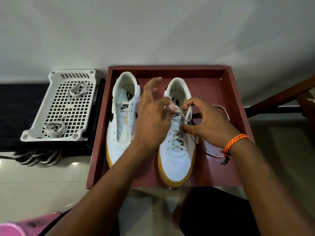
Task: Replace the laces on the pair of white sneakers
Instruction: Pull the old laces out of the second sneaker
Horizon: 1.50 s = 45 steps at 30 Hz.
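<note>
So both sneakers sit in the red tray [237,99]; right hand [207,122] pinches the lace [185,114] on the right sneaker [178,157], left hand [153,116] blurred, grip unclear.

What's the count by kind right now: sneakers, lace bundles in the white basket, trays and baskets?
Sneakers: 2, an unlaced sneaker and a laced sneaker, both in the red tray
Lace bundles: 2, a far bundle and a near bundle, both in the white basket
Trays: 1
Baskets: 1
Total: 6
</note>
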{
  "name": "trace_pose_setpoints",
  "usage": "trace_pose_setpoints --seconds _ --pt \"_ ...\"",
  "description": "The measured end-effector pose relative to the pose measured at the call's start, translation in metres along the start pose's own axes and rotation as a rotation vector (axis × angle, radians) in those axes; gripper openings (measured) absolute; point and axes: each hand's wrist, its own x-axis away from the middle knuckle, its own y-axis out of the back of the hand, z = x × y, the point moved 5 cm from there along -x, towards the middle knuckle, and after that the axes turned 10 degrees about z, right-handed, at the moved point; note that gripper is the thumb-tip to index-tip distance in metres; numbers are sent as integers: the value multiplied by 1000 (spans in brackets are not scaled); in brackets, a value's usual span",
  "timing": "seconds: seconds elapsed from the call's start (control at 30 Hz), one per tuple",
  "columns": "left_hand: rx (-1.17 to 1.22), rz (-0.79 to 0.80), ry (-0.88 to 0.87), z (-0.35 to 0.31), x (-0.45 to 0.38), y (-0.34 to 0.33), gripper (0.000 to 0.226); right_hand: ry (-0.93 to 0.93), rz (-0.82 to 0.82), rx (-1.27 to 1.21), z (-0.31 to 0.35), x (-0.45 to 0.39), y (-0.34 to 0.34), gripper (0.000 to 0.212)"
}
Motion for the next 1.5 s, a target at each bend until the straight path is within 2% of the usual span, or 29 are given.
trace_pose_setpoints --seconds 0.07,0.13,0.23,0.3,0.37,0.5,0.6,0.67,0.73,0.8,0.9,0.97,1.07,1.17,1.3,1.37,1.43,1.5 --pt "22 -88 54 6 -3 12 16 -4 -3 3 -1 -1 0 45" --pt "-31 -111 52 7 -2 18 14 -8 -10 15 -3 -2 -1 46" --pt "-225 25 -36 -1 4 6 19 -11 -11 34 -3 -2 -3 46" --pt "-306 142 -63 -1 8 -12 14 5 -22 30 0 -1 -2 45" --pt "-223 179 -53 0 8 -22 7 17 -25 22 1 0 -1 42" --pt "22 129 34 8 0 -18 8 0 -15 16 2 0 -1 43" --pt "363 17 132 17 -5 -1 11 -12 -14 -3 3 0 0 43" --pt "451 -81 194 23 -5 9 13 -13 -18 -4 3 1 1 43" --pt "345 -117 180 21 -4 14 14 -17 -22 -10 2 2 0 43" --pt "155 -93 68 11 -2 13 17 -19 -23 -15 2 2 0 43" --pt "-197 99 -26 0 4 -6 24 -5 -24 -4 3 1 -1 42" --pt "-248 186 -33 1 8 -19 16 10 -26 0 4 1 0 41" --pt "-104 191 23 5 7 -23 5 9 -24 13 5 1 -1 41" --pt "52 177 83 12 1 -20 14 -9 -20 18 3 0 -2 42" --pt "588 21 154 18 -4 -1 19 -14 -13 -25 4 1 -2 41" --pt "731 -64 213 20 -2 9 15 -19 -14 -33 4 2 -2 42" --pt "645 -112 221 20 -1 15 9 -34 -18 -25 3 1 -3 44" --pt "419 -102 111 17 -2 16 15 -32 -24 -49 1 1 -4 44"
